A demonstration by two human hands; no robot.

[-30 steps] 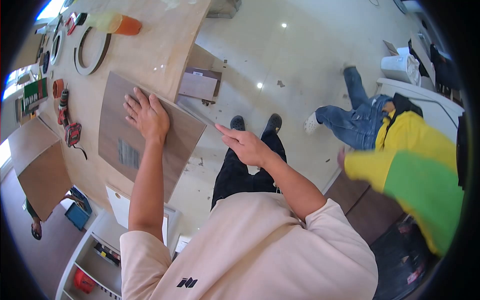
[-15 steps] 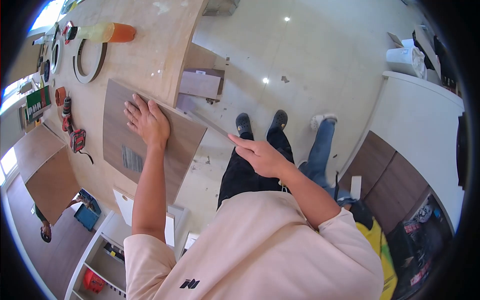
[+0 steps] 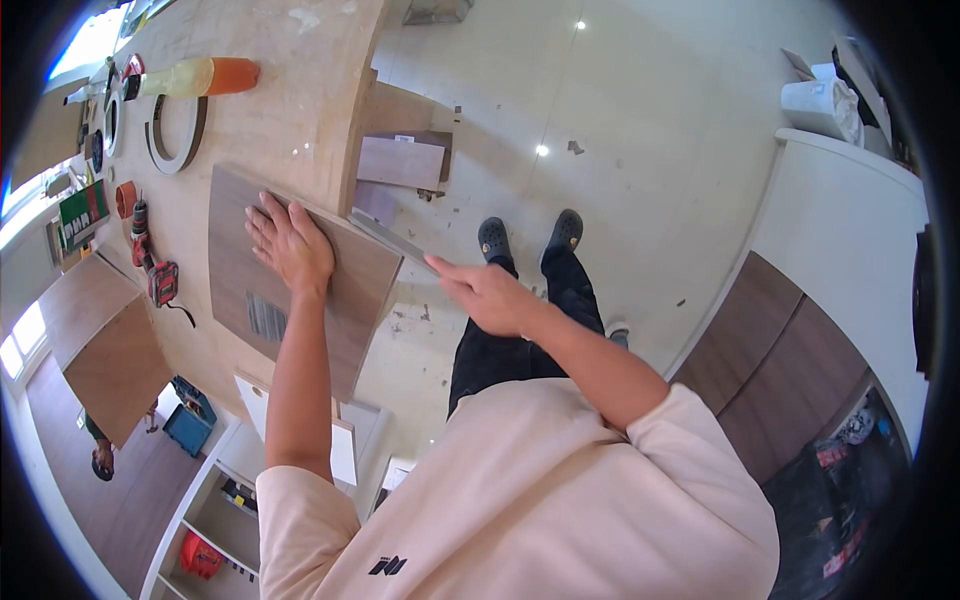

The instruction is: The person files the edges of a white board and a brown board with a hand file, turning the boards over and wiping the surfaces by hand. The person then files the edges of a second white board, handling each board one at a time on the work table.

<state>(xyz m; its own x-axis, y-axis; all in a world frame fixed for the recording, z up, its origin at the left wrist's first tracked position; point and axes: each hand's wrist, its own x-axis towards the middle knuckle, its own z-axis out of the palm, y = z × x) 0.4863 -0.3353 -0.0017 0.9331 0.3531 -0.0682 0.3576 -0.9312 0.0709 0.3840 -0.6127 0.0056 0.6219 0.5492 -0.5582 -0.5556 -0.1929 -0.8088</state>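
Observation:
A wood-grain panel (image 3: pixel 350 290) lies on the workbench, its near edge overhanging the bench side. My left hand (image 3: pixel 292 245) rests flat on the panel with its fingers spread. In my right hand (image 3: pixel 490 297) is a long, flat grey file (image 3: pixel 395 238), held by one end with the index finger laid along it. The file's far part lies along the panel's right edge. A dark grey striped patch (image 3: pixel 266 316) marks the panel's face near my left forearm.
On the workbench (image 3: pixel 290 60) are a bottle of orange liquid (image 3: pixel 210 76), a roll of edge banding (image 3: pixel 178 135) and a red cordless drill (image 3: pixel 158 270). Board offcuts (image 3: pixel 402 162) sit beside the bench. White cabinets (image 3: pixel 850 210) stand at right; another person (image 3: pixel 102 460) is at far left.
My right hand has slid the file leftward and slightly up along the panel edge. My left hand stays on the panel. The person in jeans at right has mostly left the view.

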